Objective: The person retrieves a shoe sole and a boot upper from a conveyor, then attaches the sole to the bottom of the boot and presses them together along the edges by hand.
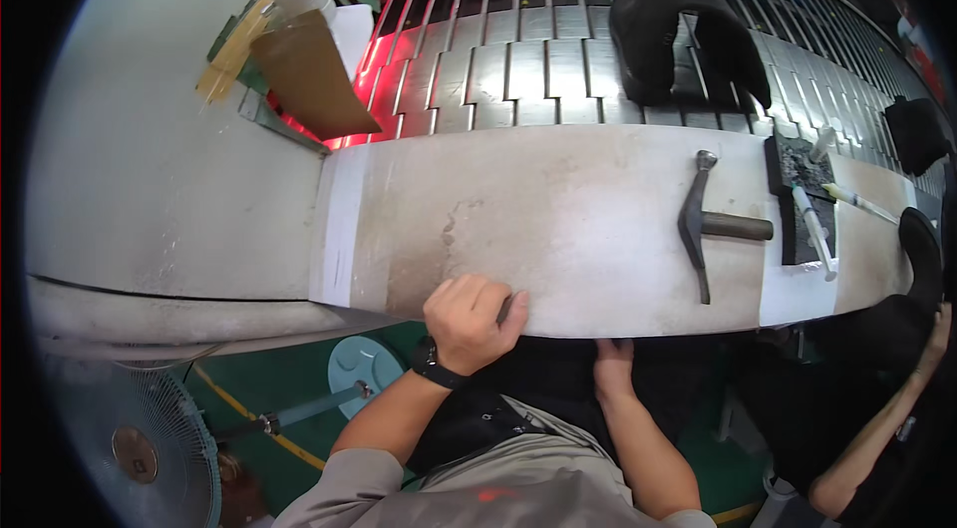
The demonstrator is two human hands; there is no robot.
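Note:
My left hand (469, 322) rests in a loose fist at the near edge of the white worktable (558, 219), a dark watch on its wrist. A dark spot shows between thumb and forefinger; whether it is a thing or shadow I cannot make out. My right hand (613, 368) reaches under the table edge, its fingers hidden. To the right on the tabletop lies a hammer (695, 219) with a dark metal head and a short handle pointing right. It is apart from both hands.
A black block (795, 189) bears a syringe (813, 232); another syringe (859, 201) lies beside it. Beyond runs a metal slatted conveyor (508, 74) with black boots (658, 29). A brown board (311, 74) hangs at the machine opening. Fan (135, 453) lower left; a co-worker's arm (882, 418) right.

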